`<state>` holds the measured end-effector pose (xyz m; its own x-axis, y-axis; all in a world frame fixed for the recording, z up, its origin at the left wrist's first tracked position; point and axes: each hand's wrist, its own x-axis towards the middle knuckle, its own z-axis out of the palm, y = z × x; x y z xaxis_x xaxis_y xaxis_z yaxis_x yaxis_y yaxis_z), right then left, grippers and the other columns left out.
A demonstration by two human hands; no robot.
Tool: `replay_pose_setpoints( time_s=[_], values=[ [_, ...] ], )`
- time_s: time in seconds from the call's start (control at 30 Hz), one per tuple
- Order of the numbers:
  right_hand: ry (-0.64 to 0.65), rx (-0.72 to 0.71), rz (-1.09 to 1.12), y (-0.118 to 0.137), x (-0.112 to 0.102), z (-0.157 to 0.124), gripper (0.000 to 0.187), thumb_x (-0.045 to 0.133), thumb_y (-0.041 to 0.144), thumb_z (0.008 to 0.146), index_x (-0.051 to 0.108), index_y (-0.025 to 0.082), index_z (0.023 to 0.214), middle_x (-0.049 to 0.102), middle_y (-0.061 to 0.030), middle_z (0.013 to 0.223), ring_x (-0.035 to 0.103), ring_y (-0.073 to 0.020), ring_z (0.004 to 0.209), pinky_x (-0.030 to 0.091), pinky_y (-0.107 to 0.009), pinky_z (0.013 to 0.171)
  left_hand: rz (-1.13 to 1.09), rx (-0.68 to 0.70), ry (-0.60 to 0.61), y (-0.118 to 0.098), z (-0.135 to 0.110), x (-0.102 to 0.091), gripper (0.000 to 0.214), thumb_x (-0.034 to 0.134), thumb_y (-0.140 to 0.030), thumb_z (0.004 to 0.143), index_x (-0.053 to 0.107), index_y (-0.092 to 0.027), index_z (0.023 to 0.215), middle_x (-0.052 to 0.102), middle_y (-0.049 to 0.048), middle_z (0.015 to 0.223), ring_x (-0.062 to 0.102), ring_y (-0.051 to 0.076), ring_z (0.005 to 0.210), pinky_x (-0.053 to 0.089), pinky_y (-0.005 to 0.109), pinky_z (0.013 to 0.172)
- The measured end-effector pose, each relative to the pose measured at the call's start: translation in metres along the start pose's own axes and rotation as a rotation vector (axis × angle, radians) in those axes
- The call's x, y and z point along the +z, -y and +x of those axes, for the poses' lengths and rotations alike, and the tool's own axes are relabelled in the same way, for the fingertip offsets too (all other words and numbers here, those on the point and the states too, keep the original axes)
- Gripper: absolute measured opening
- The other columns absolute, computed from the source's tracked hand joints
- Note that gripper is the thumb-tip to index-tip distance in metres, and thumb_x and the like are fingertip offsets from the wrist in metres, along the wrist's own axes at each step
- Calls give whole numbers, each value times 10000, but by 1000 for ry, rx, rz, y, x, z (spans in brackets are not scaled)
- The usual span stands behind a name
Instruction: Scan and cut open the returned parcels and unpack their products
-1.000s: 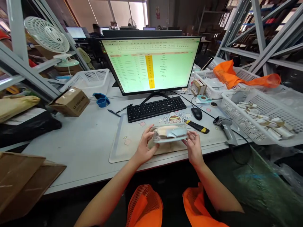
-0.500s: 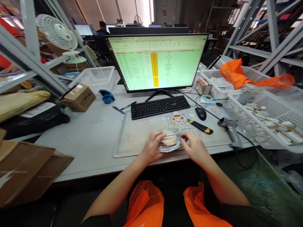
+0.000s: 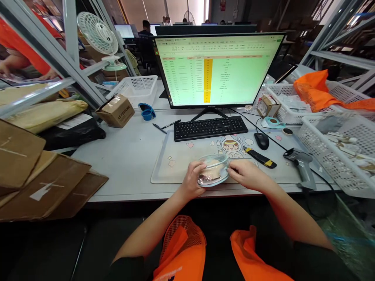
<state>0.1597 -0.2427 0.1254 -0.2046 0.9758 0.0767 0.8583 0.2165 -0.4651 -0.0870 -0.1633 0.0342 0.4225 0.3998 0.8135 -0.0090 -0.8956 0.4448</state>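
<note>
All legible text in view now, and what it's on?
"LE PERFUM": cardboard box at left; any letters after that unclear.
Monitor: spreadsheet text too small; bezel logo too blurred.
Keyboard: key marks and logo too small.
White label on the black parcel: unreadable.
Orange vest: pale lettering, unreadable.
Clear container in hand: no readable text.
</note>
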Motion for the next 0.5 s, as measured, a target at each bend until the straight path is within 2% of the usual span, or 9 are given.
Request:
replay_pose_setpoints(
  time_s=[0.07, 0.13, 0.23, 0.3, 0.4, 0.47, 0.5],
  values=[
    [10, -4, 23, -10, -1, 10, 322, 507, 304, 949, 441, 226, 644, 546, -7, 644, 454, -161, 618, 274, -299, 600, -17, -93, -91, 2, -9, -2, 714, 802, -288, 808, 496, -258, 1453, 589, 119, 1249, 619, 272, 1151, 536, 435, 997],
    [31, 16, 103, -22, 1, 21, 328, 517, 348, 941, 463, 225, 642, 547, 1, 635, 479, -162, 617, 300, -287, 596, -85, -288, -223, 3, -20, -2, 723, 863, -387, 773, 536, -246, 1403, 615, 108, 1218, 645, 261, 1115, 549, 407, 977],
    [101, 30, 314, -33, 11, 36, 383, 534, 478, 931, 514, 222, 646, 553, 9, 628, 517, -167, 621, 367, -280, 601, -304, -635, -476, 4, -30, -2, 779, 882, -520, 754, 542, -257, 1403, 658, 96, 1226, 683, 235, 1089, 560, 338, 951],
    [173, 32, 499, -32, 24, 42, 450, 556, 583, 911, 544, 216, 650, 563, 8, 625, 532, -167, 625, 410, -287, 617, -433, -748, -670, 3, -30, -6, 768, 867, -557, 765, 549, -287, 1410, 679, 82, 1257, 689, 223, 1110, 556, 321, 965],
    [282, 66, 813, -12, 53, 48, 516, 621, 685, 839, 546, 213, 644, 559, 9, 603, 518, -154, 596, 435, -295, 619, -552, -816, -925, -1, -20, -14, 673, 839, -601, 772, 627, -284, 1328, 712, 73, 1251, 683, 238, 1156, 553, 359, 1010],
    [336, 86, 968, 13, 74, 49, 513, 665, 684, 804, 534, 219, 633, 543, 12, 582, 505, -149, 575, 448, -306, 624, -623, -888, -996, -4, -11, -16, 593, 769, -662, 811, 686, -258, 1238, 740, 84, 1207, 684, 267, 1168, 567, 402, 1008],
    [343, 86, 1009, 26, 84, 50, 503, 669, 673, 806, 531, 224, 628, 533, 11, 572, 505, -153, 571, 460, -316, 629, -652, -926, -990, -5, -7, -16, 569, 713, -694, 844, 709, -249, 1197, 751, 90, 1183, 684, 283, 1175, 576, 423, 1003]
  ],
)
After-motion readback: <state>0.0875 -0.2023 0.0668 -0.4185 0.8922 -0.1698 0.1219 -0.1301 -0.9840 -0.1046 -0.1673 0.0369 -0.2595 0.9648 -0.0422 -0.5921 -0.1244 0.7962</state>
